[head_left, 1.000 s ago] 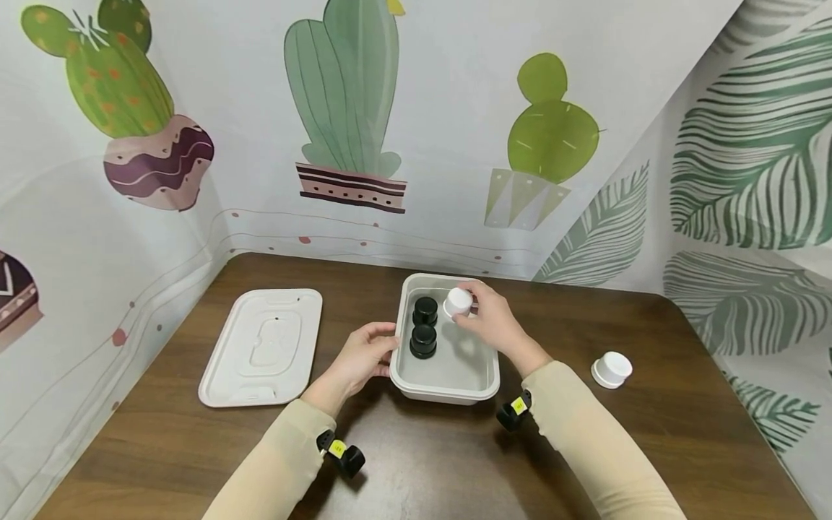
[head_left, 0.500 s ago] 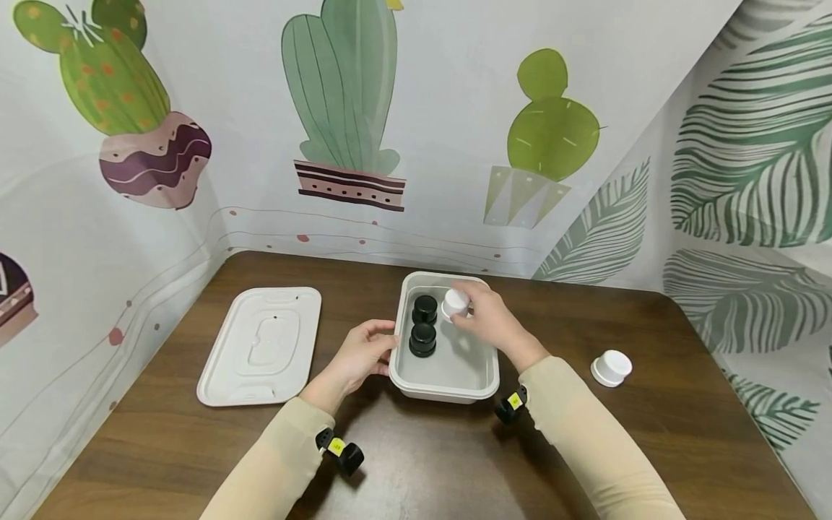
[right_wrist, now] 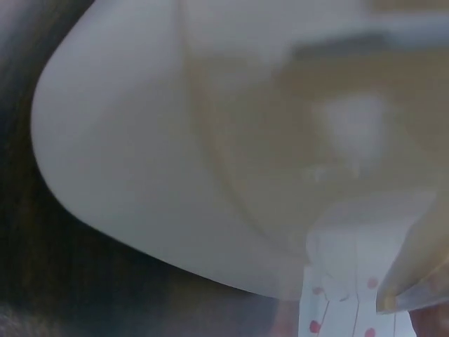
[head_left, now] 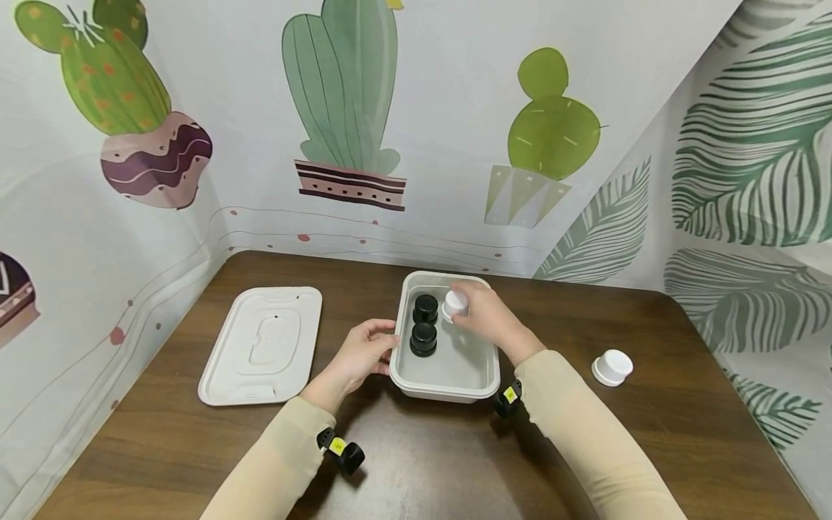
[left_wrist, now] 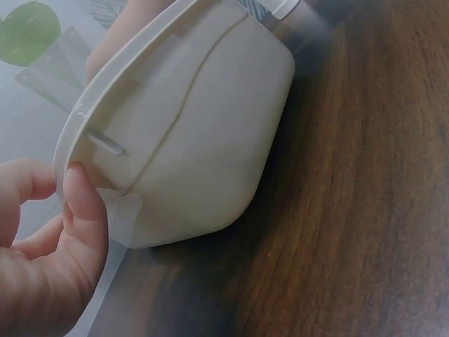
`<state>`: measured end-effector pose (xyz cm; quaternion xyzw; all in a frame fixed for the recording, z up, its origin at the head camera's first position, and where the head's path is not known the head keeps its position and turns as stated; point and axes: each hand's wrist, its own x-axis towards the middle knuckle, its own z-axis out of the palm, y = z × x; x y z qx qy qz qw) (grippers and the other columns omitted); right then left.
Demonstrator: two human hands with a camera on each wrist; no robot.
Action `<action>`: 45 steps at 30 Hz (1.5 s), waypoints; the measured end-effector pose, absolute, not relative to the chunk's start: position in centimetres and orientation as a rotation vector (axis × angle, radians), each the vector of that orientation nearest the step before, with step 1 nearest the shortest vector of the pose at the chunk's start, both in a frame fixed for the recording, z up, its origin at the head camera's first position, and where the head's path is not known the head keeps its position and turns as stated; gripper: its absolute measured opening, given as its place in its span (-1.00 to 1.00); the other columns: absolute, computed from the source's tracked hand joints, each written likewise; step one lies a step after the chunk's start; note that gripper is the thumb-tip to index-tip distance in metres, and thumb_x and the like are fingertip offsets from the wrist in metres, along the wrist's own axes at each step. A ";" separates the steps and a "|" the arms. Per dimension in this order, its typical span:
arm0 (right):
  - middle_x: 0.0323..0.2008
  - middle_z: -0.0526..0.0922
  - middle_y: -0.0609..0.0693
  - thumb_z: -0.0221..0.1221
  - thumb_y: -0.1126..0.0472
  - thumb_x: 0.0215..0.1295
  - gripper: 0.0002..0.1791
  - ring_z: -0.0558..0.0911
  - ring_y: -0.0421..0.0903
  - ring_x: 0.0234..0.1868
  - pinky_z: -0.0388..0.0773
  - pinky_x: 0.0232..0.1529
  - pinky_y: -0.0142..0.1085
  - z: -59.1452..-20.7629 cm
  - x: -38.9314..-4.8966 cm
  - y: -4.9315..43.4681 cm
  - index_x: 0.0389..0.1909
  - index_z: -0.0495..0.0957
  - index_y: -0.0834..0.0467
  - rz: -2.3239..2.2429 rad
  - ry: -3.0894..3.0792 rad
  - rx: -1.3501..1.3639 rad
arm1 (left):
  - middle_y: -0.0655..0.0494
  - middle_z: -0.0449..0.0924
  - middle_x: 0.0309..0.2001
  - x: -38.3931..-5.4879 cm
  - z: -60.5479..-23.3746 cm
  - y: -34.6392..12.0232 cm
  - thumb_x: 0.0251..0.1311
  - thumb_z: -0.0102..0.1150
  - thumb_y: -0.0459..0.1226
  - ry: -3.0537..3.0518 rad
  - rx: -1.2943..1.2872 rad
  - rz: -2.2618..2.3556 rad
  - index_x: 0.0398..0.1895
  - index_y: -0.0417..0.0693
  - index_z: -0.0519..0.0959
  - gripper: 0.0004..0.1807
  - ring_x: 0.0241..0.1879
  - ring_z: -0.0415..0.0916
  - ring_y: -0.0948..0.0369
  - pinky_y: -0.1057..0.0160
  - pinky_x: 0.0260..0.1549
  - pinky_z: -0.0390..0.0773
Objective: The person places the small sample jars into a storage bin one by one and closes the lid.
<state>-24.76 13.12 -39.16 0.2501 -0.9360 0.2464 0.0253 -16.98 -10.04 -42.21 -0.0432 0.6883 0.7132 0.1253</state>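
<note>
Left grip (narrow) pinches tub.

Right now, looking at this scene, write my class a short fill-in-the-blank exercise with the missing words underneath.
Inside the container stand ____ black pieces. The left hand holds the container, while the right hand holds a small piece coloured ____. In the head view, the lone piece outside lies to the container's right, the flat lid to its ____.

Missing words: two; white; left.
</note>
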 end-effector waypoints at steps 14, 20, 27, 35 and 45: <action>-0.12 0.62 0.18 0.29 0.21 0.11 -0.47 0.61 0.03 -0.21 0.57 -0.18 -0.11 -39.1 -24.9 12.4 0.10 0.38 0.21 0.452 -3.014 0.724 | -0.20 0.57 -0.22 -17.0 -41.9 -9.8 0.16 0.11 -0.39 2.019 -0.128 2.066 0.14 -0.27 0.38 -0.55 -0.52 0.52 0.21 0.32 -0.63 0.55; -0.11 0.60 0.19 0.27 0.19 0.13 -0.48 0.62 0.06 -0.19 0.58 -0.17 -0.09 -39.2 -25.0 12.3 0.11 0.38 0.21 0.384 -3.023 0.710 | -0.18 0.56 -0.23 -17.2 -41.8 -9.8 0.16 0.10 -0.40 2.019 -0.119 2.070 0.14 -0.28 0.38 -0.57 -0.53 0.52 0.23 0.32 -0.64 0.54; -0.06 0.58 0.23 0.27 0.18 0.14 -0.45 0.62 0.09 -0.17 0.59 -0.17 -0.06 -39.6 -25.1 12.1 0.15 0.39 0.23 0.305 -3.034 0.702 | -0.19 0.56 -0.22 -17.3 -41.9 -9.8 0.15 0.11 -0.40 2.012 -0.121 2.075 0.13 -0.28 0.38 -0.56 -0.52 0.53 0.22 0.32 -0.64 0.55; -0.14 0.59 0.20 0.29 0.18 0.11 -0.51 0.64 0.10 -0.23 0.61 -0.26 -0.07 -40.0 -24.9 11.8 0.07 0.45 0.21 0.224 -3.036 0.707 | -0.18 0.56 -0.23 -17.2 -42.1 -9.8 0.16 0.10 -0.40 2.017 -0.131 2.070 0.13 -0.28 0.39 -0.57 -0.51 0.53 0.22 0.33 -0.64 0.54; -0.14 0.62 0.18 0.31 0.19 0.10 -0.58 0.62 0.09 -0.08 0.58 -0.10 -0.08 -39.9 -24.6 11.6 -0.05 0.45 0.25 0.186 -3.022 0.764 | -0.19 0.56 -0.22 -17.0 -42.1 -9.9 0.16 0.10 -0.40 2.005 -0.130 2.079 0.14 -0.29 0.38 -0.55 -0.51 0.53 0.21 0.32 -0.65 0.54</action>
